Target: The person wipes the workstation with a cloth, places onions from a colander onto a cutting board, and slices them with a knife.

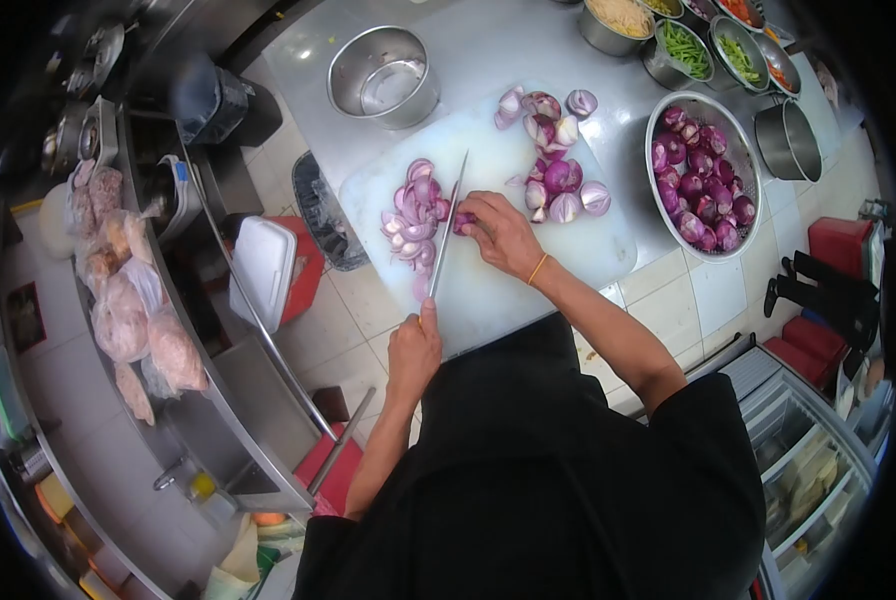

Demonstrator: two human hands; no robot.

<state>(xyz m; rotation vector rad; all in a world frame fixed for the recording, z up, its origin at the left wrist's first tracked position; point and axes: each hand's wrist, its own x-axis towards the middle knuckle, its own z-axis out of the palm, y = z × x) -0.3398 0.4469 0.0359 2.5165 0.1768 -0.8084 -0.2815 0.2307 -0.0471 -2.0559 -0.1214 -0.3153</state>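
My left hand [414, 347] is closed round the handle of a kitchen knife [446, 237], its blade pointing away from me over the white cutting board [498, 300]. On the blade's right side, my right hand [503, 236] presses a piece of red onion [462, 222] to the board with bent fingers. Sliced onion [415, 215] lies in a heap left of the blade. Beyond my right hand are peeled onion halves and pieces [562, 178]. My right fingers partly hide the piece they hold.
A metal pot [383, 78] stands behind the board. To the right, a colander [708, 250] holds several red onions, near bowls of cut vegetables [682, 50] and a metal pot [790, 142]. Bagged food [133, 310] lies on the left counter. Another person's legs [823, 295] show at far right.
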